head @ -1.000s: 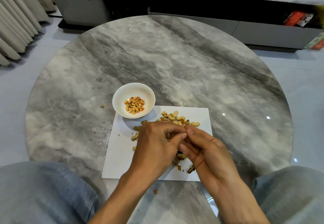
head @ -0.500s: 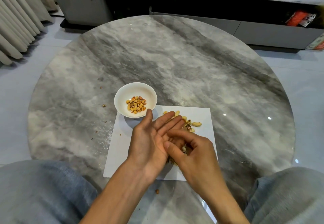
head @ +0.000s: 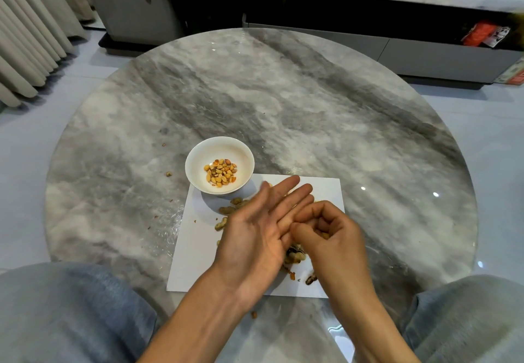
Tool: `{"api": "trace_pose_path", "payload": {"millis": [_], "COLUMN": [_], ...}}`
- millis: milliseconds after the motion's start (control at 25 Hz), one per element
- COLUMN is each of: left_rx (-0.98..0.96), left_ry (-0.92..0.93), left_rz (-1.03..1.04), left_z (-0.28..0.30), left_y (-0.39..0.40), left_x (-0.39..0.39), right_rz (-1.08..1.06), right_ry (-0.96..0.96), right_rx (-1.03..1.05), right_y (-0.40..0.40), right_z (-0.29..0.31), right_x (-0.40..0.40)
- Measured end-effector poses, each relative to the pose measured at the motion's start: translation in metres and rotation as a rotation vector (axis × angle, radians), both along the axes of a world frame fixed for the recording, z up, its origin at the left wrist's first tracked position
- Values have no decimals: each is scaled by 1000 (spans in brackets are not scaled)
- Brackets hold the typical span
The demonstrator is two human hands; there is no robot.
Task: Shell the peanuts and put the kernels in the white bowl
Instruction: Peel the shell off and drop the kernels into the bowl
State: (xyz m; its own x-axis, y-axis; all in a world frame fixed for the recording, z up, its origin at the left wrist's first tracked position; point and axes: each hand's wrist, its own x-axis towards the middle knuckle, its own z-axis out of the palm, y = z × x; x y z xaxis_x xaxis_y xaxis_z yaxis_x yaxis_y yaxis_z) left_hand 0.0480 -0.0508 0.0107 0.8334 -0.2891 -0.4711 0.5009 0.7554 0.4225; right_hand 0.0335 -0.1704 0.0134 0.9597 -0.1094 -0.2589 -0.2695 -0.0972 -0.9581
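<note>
A person sits at a round grey marble table (head: 312, 101), seen from above, knees in grey trousers at the lower corners. A white sheet of paper (head: 195, 249) lies on the table in front of them, its long side running left to right.

The white bowl (head: 198, 169) stands at the sheet's far left corner, partly on it, holding a small heap of kernels (head: 220, 174), tan and orange, at its bottom.

The left hand (head: 255, 237) is held flat and open, palm up, fingers straight and pointing away to the upper right, above the middle of the sheet. The right hand (head: 326, 235) is curled, its fingertips and thumb bunched against the left hand's fingers; something small and pale shows inside the curl, but what it holds cannot be told.

Unshelled peanuts (head: 226, 210) lie on the sheet just left of the left hand, between it and the bowl, most with their long axes running roughly left to right. Broken shells (head: 295, 256) lie under the hands, nearer the person.

Coloured packets (head: 482, 34) sit on a shelf at far right; their writing is too blurred to read.
</note>
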Motion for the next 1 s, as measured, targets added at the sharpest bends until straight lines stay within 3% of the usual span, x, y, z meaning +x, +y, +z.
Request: {"api": "trace_pose_path", "payload": {"millis": [240,520,720,880,1000], "left_rx": [778,996,971,1058,1083], "left_ry": [-303,-592,-591,-701,-649], "left_rz": [-52,-50,-71,-66,12], "left_z": [-3,0,1,-1,-5], "left_y": [-7,2,6,6,6], "left_x": [-9,-5,-3,-4,-3], "right_rz": [0,32,42,25,-7], "right_ry": [157,143,162,152,139], "right_rx": [322,373,432,456,487], "right_y": [-18,-24,-22,-18,-16], "right_z": [8,11,8,7,8], "right_x": [7,10,10,9,8]}}
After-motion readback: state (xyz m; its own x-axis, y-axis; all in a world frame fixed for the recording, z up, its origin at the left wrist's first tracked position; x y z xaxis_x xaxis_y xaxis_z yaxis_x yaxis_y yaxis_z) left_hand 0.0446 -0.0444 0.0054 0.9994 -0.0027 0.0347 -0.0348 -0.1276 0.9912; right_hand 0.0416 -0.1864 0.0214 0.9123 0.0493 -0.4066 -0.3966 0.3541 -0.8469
